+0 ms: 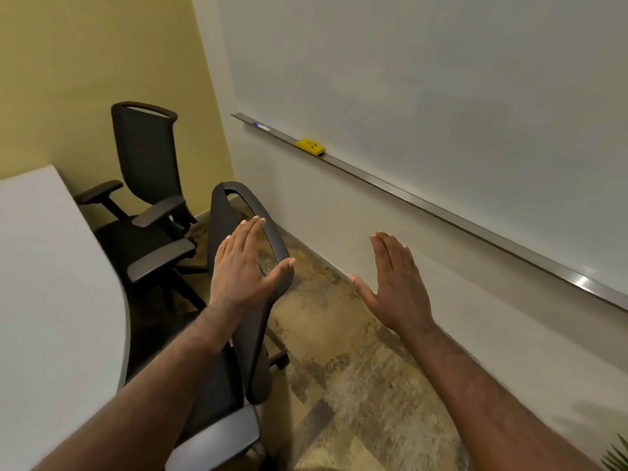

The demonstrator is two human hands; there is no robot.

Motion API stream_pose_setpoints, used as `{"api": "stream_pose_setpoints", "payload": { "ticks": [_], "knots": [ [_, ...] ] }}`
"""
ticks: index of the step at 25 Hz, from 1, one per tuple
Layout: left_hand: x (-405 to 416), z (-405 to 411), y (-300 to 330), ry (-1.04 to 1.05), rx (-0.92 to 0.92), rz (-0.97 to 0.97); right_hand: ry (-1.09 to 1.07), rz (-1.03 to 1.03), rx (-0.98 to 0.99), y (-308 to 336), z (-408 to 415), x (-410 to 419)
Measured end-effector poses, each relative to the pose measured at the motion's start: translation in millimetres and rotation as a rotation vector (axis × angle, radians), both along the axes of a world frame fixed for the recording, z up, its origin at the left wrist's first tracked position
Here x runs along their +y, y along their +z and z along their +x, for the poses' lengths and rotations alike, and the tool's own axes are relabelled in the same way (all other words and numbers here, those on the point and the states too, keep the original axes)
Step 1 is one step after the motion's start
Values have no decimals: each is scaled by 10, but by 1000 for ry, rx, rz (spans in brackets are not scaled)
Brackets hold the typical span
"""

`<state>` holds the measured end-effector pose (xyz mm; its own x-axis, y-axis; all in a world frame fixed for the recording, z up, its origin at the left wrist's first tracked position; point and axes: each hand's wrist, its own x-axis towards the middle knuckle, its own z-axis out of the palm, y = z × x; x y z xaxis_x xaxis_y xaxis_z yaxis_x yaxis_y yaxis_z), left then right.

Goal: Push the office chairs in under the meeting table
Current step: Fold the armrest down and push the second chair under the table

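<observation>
A black office chair (251, 351) stands right in front of me, its seat tucked against the white meeting table (51, 283) on the left. My left hand (243, 266) lies flat and open against the top of its backrest, fingers together and thumb spread. My right hand (394, 283) hovers open in the air to the right of the chair, touching nothing. A second black office chair (146, 164) stands farther back in the corner, beside the table's far end, with its seat only partly under the tabletop.
A whiteboard (441, 96) fills the right wall; its tray (424, 202) holds a yellow eraser (310, 146) and a blue marker (261, 126). Mottled brown floor (356, 385) runs between chair and wall. A plant leaf (616, 457) shows at bottom right.
</observation>
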<state>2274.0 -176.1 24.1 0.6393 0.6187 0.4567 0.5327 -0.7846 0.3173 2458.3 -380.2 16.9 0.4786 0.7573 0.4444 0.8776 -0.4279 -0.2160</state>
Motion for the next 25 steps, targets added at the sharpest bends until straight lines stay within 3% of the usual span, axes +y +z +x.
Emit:
{"api": "stream_pose_setpoints", "payload": {
  "ticks": [12,18,25],
  "knots": [
    [1350,1066,330,405,-63,54,453,84,-4,243,1768,2313],
    [1860,1077,378,611,-65,39,655,123,41,163,1925,3292],
    [2910,973,144,781,-131,-8,822,0,17,-152,1889,4621]
  ]
}}
